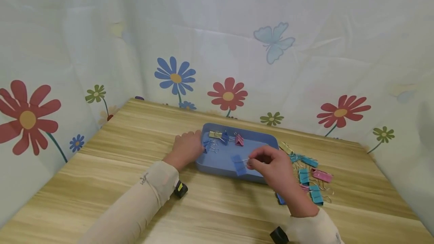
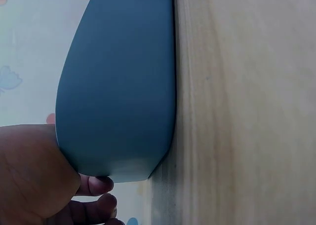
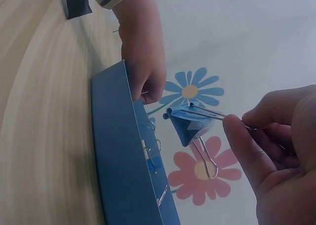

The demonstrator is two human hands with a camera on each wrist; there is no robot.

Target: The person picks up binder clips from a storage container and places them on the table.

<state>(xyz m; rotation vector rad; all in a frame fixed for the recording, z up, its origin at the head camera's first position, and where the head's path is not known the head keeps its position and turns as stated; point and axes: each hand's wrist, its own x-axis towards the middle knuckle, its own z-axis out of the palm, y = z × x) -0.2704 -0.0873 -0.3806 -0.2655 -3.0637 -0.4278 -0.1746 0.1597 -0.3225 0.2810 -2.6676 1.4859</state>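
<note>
Right hand (image 1: 271, 166): thumb and fingers pinching a wire handle of one blue clip (image 1: 239, 165). The clip is a binder type, held up over the near wall of the tray, its body pointing left and touching nothing else visible.

Left hand (image 1: 186, 148): fingers curled on the left end of the tray, gripping its rim.

Blue tray (image 1: 217, 169): one, shallow, round-cornered, flat on the worktop (image 1: 101, 176). Contents, grouped toward the left and far side: a gold clip (image 1: 215, 134), a dark blue clip (image 1: 225, 138) just beside it, a pink clip (image 1: 239, 139), and a lighter blue clip (image 1: 207, 147) close to the left hand.

Loose clips, right of the tray: a yellow clip (image 1: 286, 147) near its corner; several teal clips (image 1: 316, 194); a pink clip (image 1: 322, 176); another pink piece, partly covered.

Obstructions: right hand and wrist cover the tray's near right corner and part of a blue piece (image 1: 280, 199) on the worktop. In the left wrist view the tray wall conceals the contents.

Surround: beige sleeves (image 1: 132, 202), black wrist devices (image 1: 181, 189), white curtain (image 1: 217, 44) printed with flowers and a butterfly.
</note>
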